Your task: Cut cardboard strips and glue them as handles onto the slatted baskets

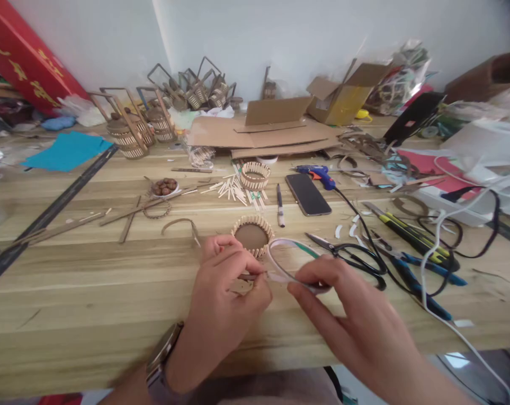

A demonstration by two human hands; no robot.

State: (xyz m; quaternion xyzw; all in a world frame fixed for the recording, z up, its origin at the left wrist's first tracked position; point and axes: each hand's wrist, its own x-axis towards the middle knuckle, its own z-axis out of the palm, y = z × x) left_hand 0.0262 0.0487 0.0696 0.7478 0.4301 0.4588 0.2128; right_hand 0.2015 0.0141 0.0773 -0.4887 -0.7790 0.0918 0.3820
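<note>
My left hand (225, 292) is closed in a pinch on a small brown cardboard piece (241, 286), just above the wooden table (90, 292). My right hand (348, 315) pinches a roll of tape (285, 259), a pale loop with a green edge, and one tape end reaches across to the cardboard piece. Right behind both hands stands a small round basket (252, 235) with a wall of short wooden sticks and a brown cardboard floor. A watch (160, 360) sits on my left wrist.
Scissors (348, 254), pliers (424, 270) and cables lie to the right. A phone (308, 194), a blue glue gun (318, 173), a pen (280, 205), loose sticks (233, 191) and a second stick ring (255, 175) lie beyond. Finished baskets (128, 132) and cardboard sheets (272, 135) line the back.
</note>
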